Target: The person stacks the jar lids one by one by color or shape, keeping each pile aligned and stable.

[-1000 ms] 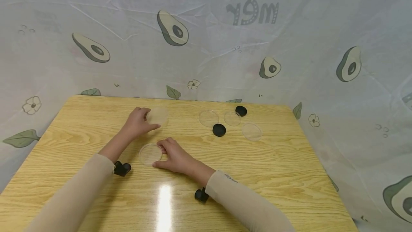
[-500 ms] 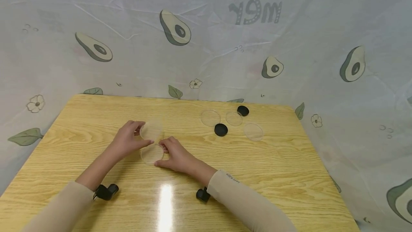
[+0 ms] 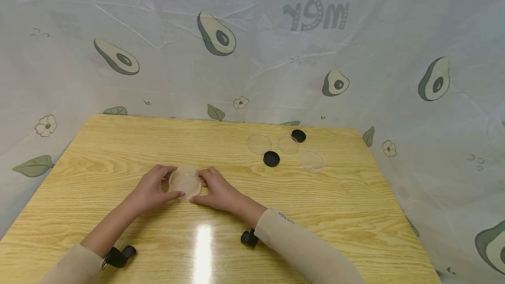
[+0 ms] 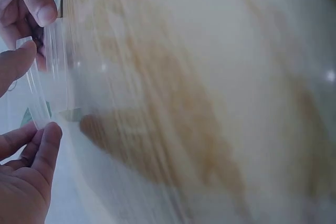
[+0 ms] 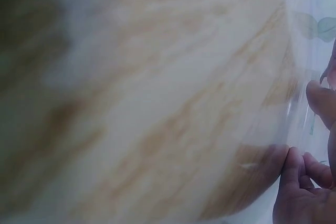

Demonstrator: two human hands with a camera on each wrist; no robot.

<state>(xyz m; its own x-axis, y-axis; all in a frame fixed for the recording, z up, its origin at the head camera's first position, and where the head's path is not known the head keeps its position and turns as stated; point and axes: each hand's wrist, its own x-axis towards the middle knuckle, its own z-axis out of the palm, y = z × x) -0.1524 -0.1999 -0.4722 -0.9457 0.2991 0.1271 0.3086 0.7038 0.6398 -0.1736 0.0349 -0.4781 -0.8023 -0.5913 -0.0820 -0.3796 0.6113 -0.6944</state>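
Your left hand (image 3: 155, 187) pinches the upper clear dish (image 4: 35, 90) at its rim, between thumb and fingers; your right hand (image 3: 217, 191) pinches the lower clear dish (image 4: 55, 53) at the opposite side. Both dishes are located left of centre on the bench (image 3: 335, 214). Refer to the head view for alignment only: from above, the two outlines overlap and the gap is not readable. Refer to the left wrist view for clearance: the upper dish is tilted and set apart from the lower one at the end by your left fingers. The right wrist view cuts off much of your right hand.

Count of parts on the bench:
- Clear dishes in your hands: two.
- Clear round discs (image 3: 312, 161) at the far right: three.
- Black round discs (image 3: 271, 159) beside them: two.
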